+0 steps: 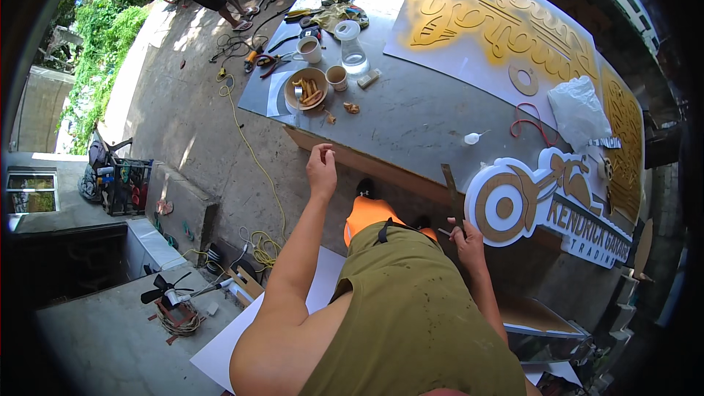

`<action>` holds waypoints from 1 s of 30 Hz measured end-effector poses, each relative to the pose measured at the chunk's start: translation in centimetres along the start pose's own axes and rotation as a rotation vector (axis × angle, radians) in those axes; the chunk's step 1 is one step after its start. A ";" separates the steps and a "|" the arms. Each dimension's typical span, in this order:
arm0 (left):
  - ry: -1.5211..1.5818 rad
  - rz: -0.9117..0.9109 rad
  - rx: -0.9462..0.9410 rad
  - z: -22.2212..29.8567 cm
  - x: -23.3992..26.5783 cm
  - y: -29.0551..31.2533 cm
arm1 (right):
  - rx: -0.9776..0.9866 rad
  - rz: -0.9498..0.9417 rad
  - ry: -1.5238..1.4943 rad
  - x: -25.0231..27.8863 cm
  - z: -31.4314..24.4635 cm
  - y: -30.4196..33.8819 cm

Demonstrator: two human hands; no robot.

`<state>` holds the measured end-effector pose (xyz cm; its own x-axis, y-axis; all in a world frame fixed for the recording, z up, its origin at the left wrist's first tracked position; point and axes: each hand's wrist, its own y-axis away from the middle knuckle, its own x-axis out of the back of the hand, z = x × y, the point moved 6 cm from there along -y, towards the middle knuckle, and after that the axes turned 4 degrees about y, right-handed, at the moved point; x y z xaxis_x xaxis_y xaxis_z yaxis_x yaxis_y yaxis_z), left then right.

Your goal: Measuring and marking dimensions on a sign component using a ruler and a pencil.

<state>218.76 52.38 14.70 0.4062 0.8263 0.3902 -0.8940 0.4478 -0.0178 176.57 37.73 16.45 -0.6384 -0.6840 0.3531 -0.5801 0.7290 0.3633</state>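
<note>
The fingers (323, 149) of the left hand (320, 171) are loosely bent and parted, with nothing seen in them; that hand hangs in the air just off the near edge of the grey table (433, 119). The right hand (470, 245) has its thumb and forefinger closed on a thin, light stick (444, 232), too small to identify. Just beside it, at the table's right end, is a white layered sign (544, 204) cut to a motorcycle outline with brown faces; the hand and sign look close, but I cannot tell whether they touch. A white plastic bag (578, 108) and a red cord (525, 123) lie beyond the sign. Farther left on the table stand a bowl of food (320, 75), a paper cup (338, 86), a white mug (309, 57) and a clear jug (353, 55). Behind lies a white board (411, 38) with raised script letters dusted yellow.
</note>
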 end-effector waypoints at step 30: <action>-0.680 -0.417 -0.070 -15.0 -4.9 -52.9 | -0.694 0.369 0.086 -18.5 -0.1 7.3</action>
<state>266.95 29.78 -0.05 0.4800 0.2070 0.8525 -0.6703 0.7134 0.2043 184.16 55.68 12.64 -0.6704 -0.4214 0.6107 0.1278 0.7452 0.6545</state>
